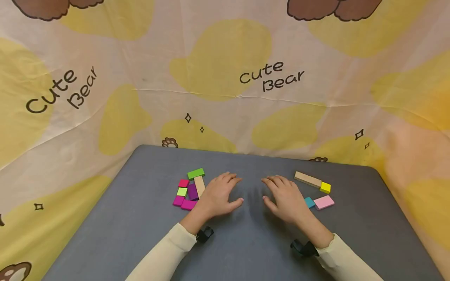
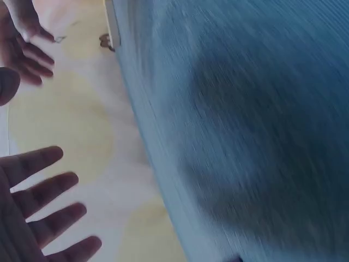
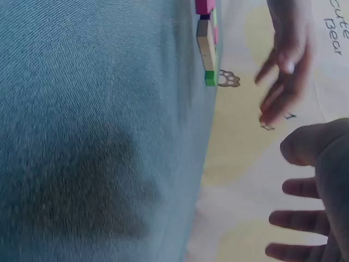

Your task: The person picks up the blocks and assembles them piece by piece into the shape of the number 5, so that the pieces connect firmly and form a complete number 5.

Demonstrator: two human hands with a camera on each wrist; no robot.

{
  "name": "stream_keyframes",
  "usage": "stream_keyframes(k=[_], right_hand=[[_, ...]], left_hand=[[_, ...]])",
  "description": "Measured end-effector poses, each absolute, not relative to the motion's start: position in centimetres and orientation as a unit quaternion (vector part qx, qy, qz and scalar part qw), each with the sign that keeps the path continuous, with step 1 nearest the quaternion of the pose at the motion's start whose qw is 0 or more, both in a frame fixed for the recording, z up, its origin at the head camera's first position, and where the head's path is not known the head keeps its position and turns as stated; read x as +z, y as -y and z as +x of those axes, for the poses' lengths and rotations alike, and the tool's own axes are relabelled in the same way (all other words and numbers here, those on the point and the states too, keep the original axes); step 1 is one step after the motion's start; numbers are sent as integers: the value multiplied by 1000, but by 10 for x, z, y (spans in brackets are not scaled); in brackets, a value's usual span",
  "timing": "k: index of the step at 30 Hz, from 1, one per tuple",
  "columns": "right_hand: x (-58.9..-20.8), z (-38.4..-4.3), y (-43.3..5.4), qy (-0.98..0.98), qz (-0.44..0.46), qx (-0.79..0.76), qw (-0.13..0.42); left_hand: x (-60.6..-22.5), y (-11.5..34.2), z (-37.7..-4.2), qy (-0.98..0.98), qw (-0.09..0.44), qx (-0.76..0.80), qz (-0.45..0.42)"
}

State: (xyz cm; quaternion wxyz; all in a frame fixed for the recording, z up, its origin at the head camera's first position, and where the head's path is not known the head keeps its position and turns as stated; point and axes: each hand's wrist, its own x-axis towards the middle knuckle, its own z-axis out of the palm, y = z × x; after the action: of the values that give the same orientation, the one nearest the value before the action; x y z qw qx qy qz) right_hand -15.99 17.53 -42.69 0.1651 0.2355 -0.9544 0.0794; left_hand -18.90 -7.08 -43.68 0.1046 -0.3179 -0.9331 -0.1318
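Note:
My left hand (image 1: 218, 195) is held over the middle of the table, fingers spread and nothing in its grasp. Just left of it lies a cluster of coloured blocks: a green block (image 1: 195, 173), a wooden block (image 1: 199, 185), a purple block (image 1: 193, 192), a red block (image 1: 183, 183), a lime block (image 1: 181, 191) and magenta blocks (image 1: 189, 205). Facing it, my right hand (image 1: 284, 198) also has loosely spread fingers and holds nothing. Beyond and right of that hand are a long wooden block (image 1: 308, 179), a yellow block (image 1: 325, 187), a pink block (image 1: 324, 202) and a partly hidden blue block (image 1: 309, 202).
The grey table (image 1: 246, 249) ends at the back against a patterned cloth (image 1: 218, 58), which also hangs along both sides. Each wrist wears a black camera strap, one of them the left strap (image 1: 205, 234). Table surface lies between the two hands.

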Motion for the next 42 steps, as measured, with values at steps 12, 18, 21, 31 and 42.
stream_keyframes(k=[12,18,21,31,42], right_hand=[[-411,-165,-218,943,228,174,170],[-411,-164,-239,949,194,195,153],[-412,-163,-250,953,178,197,149],[-414,-170,-281,964,137,199,108],[-430,-183,-322,971,94,200,87]], left_hand=[[-427,121,-194,940,81,-121,-309],[-428,141,-199,947,61,-108,-296],[-428,148,-201,950,47,-109,-291],[-425,169,-216,951,7,-88,-297],[-432,182,-229,944,-34,-90,-315]])
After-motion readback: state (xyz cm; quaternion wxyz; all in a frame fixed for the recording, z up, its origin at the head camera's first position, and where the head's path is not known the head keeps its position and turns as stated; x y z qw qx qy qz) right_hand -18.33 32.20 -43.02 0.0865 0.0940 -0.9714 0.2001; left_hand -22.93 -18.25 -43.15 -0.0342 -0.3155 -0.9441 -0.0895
